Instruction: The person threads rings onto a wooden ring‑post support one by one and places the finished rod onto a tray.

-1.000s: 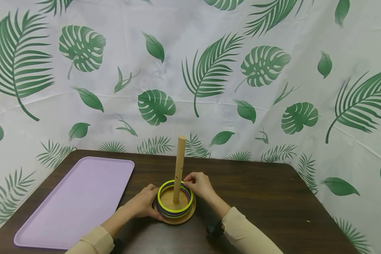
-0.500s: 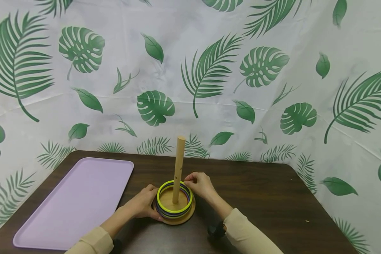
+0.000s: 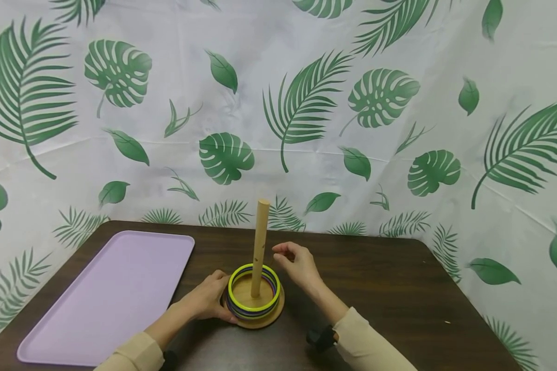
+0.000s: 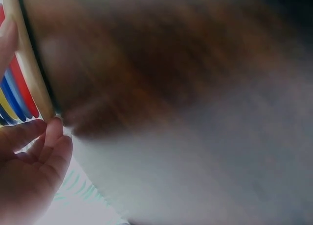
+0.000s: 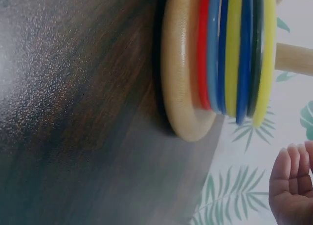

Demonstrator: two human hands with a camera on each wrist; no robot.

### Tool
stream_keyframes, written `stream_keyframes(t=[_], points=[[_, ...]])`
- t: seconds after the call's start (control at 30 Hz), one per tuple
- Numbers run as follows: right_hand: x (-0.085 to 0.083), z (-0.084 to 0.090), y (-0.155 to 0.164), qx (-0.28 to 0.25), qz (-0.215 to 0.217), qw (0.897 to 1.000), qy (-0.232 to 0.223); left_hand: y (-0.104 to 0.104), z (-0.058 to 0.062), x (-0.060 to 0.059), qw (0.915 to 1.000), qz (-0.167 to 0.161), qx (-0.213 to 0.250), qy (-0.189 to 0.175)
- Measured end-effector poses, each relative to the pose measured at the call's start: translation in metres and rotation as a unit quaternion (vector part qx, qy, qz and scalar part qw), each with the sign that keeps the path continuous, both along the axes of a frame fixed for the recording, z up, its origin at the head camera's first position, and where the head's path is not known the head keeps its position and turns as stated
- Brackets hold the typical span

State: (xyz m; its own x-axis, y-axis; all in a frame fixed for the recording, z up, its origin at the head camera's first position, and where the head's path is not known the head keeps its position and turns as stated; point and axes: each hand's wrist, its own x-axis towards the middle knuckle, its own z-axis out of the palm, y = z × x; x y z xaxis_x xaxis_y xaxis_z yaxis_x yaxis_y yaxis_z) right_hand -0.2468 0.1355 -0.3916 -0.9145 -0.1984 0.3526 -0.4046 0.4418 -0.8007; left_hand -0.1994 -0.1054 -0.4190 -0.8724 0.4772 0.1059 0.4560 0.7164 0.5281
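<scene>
A wooden peg (image 3: 260, 242) stands upright on a round wooden base (image 5: 182, 63). Several thin rings (image 5: 232, 54) in red, blues, dark green and yellow are stacked round it, with a yellow ring (image 3: 254, 309) on top. My left hand (image 3: 209, 297) grips the base from the left, its thumb at the front edge and its fingers (image 4: 55, 129) at the rim. To the right of the peg my right hand (image 3: 298, 265) hovers just off the stack, fingers loosely bent, with nothing between them. In the right wrist view its fingertips are apart from the rings.
A lilac tray (image 3: 107, 299) lies on the left of the dark wooden table (image 3: 376, 288). Behind the table hangs a white cloth (image 3: 176, 77) printed with green leaves. A small pale scrap (image 3: 447, 322) lies at the right.
My right hand has let go of the top yellow ring and moved up and slightly right, away from the stack. The left hand keeps its place at the base.
</scene>
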Motion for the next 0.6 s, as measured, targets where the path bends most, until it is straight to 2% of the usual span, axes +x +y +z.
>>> stream_keyframes(t=[0.3, 0.6], points=[[0.009, 0.006, 0.001, -0.069, 0.035, 0.997, -0.010, -0.005, 0.001, 0.002, 0.9997, -0.005, -0.005, 0.022], [0.017, 0.014, -0.003, -0.101, 0.125, 0.987, -0.026, -0.027, 0.019, 0.004, 0.9990, 0.011, -0.023, 0.036]])
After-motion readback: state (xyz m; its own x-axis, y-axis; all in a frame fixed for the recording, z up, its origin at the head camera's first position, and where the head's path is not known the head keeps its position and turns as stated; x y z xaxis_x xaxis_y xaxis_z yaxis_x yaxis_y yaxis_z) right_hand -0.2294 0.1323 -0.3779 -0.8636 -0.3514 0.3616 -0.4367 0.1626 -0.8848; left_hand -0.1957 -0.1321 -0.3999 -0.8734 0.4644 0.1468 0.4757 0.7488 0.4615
